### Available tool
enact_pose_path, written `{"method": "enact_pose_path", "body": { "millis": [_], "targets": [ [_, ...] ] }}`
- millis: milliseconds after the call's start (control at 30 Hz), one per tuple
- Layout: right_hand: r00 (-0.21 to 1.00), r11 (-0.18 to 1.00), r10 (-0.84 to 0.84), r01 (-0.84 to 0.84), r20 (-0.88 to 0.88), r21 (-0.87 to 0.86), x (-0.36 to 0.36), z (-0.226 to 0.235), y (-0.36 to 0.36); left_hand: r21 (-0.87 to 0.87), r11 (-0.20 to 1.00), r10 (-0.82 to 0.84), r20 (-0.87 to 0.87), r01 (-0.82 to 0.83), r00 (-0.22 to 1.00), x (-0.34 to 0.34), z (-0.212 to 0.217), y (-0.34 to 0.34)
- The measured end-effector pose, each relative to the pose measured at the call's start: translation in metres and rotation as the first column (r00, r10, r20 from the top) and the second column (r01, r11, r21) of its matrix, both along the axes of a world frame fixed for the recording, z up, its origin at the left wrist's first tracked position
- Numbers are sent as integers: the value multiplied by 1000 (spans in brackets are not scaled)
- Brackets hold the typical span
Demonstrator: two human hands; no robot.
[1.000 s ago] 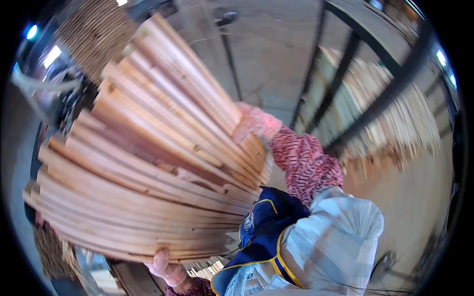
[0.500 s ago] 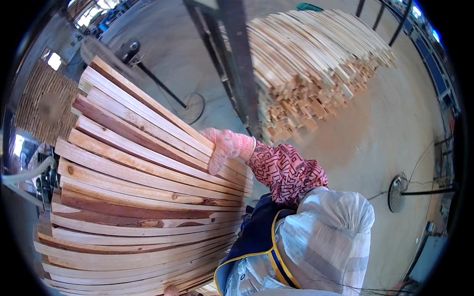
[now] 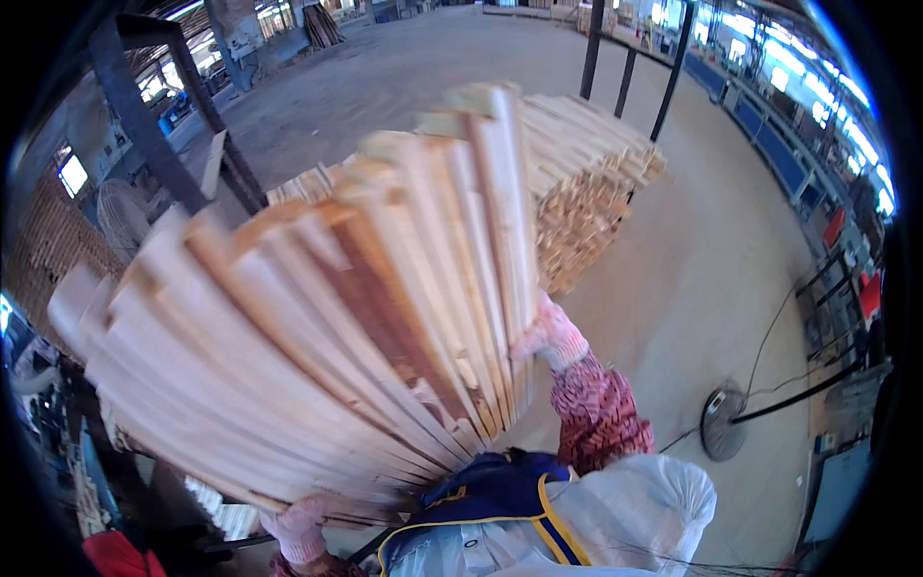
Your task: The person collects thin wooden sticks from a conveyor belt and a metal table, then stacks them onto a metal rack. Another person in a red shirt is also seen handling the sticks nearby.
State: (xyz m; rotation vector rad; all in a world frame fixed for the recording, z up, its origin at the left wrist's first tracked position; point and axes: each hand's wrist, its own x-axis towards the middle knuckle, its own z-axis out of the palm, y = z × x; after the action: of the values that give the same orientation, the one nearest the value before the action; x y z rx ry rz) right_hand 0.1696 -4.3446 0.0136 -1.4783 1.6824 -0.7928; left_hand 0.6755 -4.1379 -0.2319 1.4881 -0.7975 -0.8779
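A broad row of wooden strips (image 3: 385,279), pale with some reddish-brown ones, lies side by side against the front of my body. My right hand (image 3: 552,335), in a pink knitted glove, presses on the outer right side of the row. At the lower left, my gloved left hand (image 3: 298,529) grips the opposite edge of the same strips. Between the two hands the strips are squeezed together, and their far ends are smeared by motion. The fingers of both hands are partly hidden by the wood.
Beyond the strips, a large stack of wooden strips (image 3: 582,207) lies beside a dark metal frame (image 3: 630,82). A fan (image 3: 123,216) stands at the left. On the right a round-based stand (image 3: 723,423) trails a cable. Blue machinery (image 3: 779,144) runs along the right side.
The strips have swung from pointing left to pointing ahead, toward the far stack. My left hand has come into fuller view at the lower left, and my right hand has moved rightward with the wood.
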Motion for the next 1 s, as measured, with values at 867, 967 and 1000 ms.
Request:
{"method": "enact_pose_path", "body": {
  "millis": [867, 967, 1000],
  "targets": [
    [680, 948, 175, 79, 712, -308, 282, -23, -356, -521, 611, -791, -365, 596, 491, 291, 189, -560],
    [445, 928, 362, -258, 819, -270, 286, -23, -421, -322, 836, -549, -520, 445, 655, 297, 193, -563],
    [274, 831, 474, -455, 837, -321, 296, -21, -451, -340, 836, -548, -494, 430, 675, 298, 197, -563]
  ]
}}
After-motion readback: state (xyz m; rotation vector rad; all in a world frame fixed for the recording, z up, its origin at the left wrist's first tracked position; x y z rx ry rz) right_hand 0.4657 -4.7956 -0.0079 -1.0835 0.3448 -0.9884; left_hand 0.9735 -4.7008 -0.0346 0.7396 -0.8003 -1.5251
